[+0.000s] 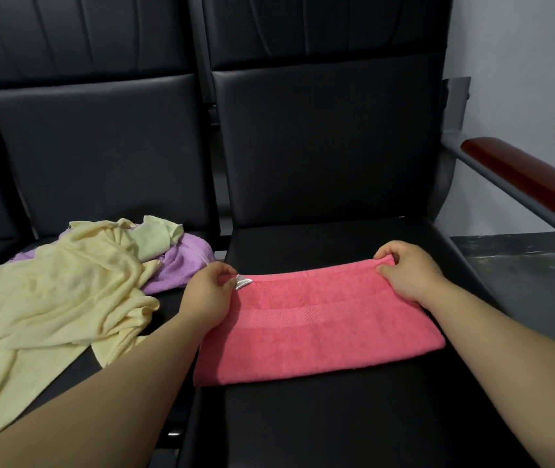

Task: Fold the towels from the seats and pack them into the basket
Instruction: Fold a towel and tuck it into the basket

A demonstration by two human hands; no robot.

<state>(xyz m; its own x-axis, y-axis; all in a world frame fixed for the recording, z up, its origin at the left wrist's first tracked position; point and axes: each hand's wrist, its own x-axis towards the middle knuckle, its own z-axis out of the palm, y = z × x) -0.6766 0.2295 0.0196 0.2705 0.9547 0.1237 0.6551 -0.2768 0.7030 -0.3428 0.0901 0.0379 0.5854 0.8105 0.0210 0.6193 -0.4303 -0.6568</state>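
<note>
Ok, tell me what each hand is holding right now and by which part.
Both hands pinch the folded pink terry towel at its far edge: left hand at the far-left corner beside the silver tag, right hand at the far-right corner.

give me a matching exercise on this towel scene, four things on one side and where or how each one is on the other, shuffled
Things:
1. pink towel
2. yellow towel
3. purple towel
4. left hand

Places or states:
A. crumpled on top of the pile
B. pinching a corner beside the small grey tag
C. folded flat on the right seat
D. partly buried under another towel

Pairs: 1-C, 2-A, 3-D, 4-B
</note>
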